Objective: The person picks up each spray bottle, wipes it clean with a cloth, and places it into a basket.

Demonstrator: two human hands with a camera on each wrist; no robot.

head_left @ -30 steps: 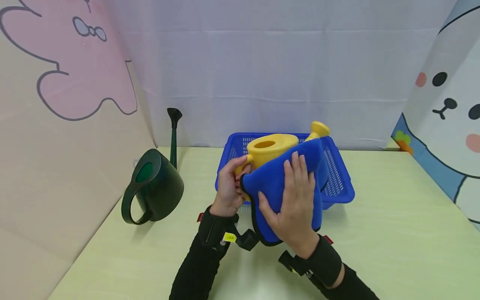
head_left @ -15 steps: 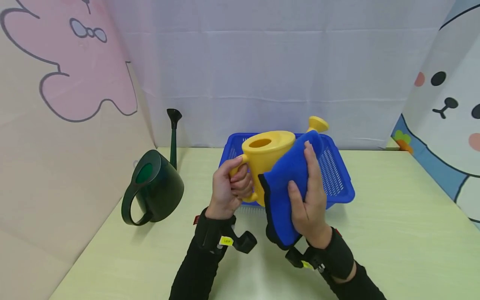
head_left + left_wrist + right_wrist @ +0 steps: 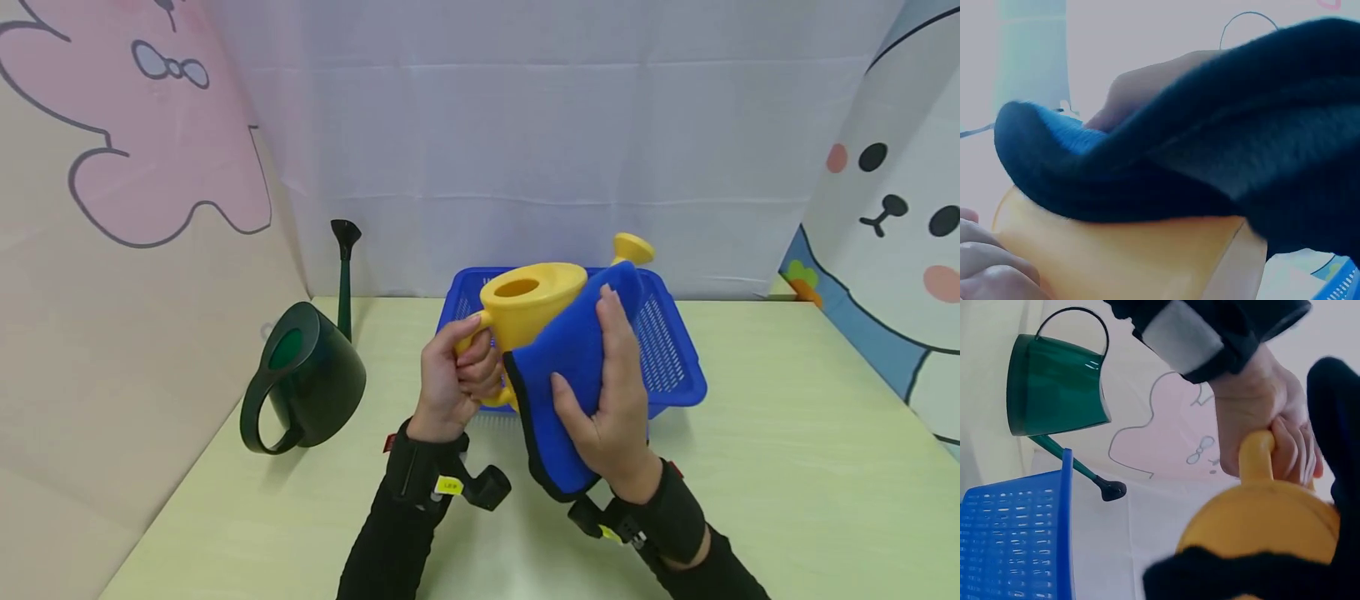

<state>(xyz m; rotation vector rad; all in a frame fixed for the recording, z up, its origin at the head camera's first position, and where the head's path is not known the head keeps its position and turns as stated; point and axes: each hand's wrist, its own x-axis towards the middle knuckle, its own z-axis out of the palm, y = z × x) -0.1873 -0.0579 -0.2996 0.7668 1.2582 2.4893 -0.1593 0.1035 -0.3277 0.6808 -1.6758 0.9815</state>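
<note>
A person in black sleeves grips a yellow watering can (image 3: pixel 525 321) by its handle, the left hand (image 3: pixel 459 379) curled firmly around it, while the right hand (image 3: pixel 611 408), fingers straight and thumb spread apart, presses a blue cloth (image 3: pixel 562 346) with black edging against the can's side. The yellow can is held up off the tabletop (image 3: pixel 787 458), its oval top hole facing upward and its sprinkler head (image 3: pixel 632 248) showing beyond the cloth, whose dark edge, seen close up, folds along the can's yellow wall. From where I stand, a blue plastic basket (image 3: pixel 671 350) with slotted sides sits on the tabletop just behind the work, partly hidden by the can, the cloth and the hands. Off to the left, well apart from the hands, a dark green watering can (image 3: pixel 322 383) stands with its looped handle toward the person and its long spout, tipped in black, rising behind it. A pale cloth backdrop (image 3: pixel 450 150) closes off the far side, flanked by a pink cartoon figure (image 3: pixel 165 158) on the left and a white cartoon animal (image 3: pixel 900 275) on the right.
</note>
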